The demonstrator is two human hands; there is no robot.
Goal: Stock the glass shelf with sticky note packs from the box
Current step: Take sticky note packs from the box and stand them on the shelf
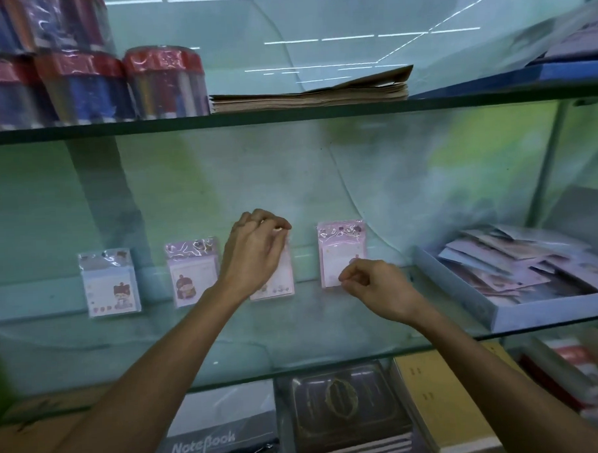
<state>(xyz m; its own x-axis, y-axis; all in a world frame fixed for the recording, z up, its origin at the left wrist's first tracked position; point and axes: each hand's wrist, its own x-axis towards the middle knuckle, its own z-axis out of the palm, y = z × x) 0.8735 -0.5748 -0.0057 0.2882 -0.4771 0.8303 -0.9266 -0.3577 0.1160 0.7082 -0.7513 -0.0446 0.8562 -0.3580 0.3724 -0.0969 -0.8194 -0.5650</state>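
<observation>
Left hand [254, 252] pinches top of third pack [276, 282], propped against back wall of glass shelf [227, 349]; right hand [372, 284] loosely curled, empty, beside fourth pack [341, 255]; box [519, 285] at right. Risk: careless release tips upright packs; row could domino.

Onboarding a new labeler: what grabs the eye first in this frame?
Two bare arms reach onto the glass shelf at centre: the left hand grips the top of the third sticky note pack, the right hand sits at the fourth pack. Two more packs stand to the left; the box of loose packs lies at right.
</observation>
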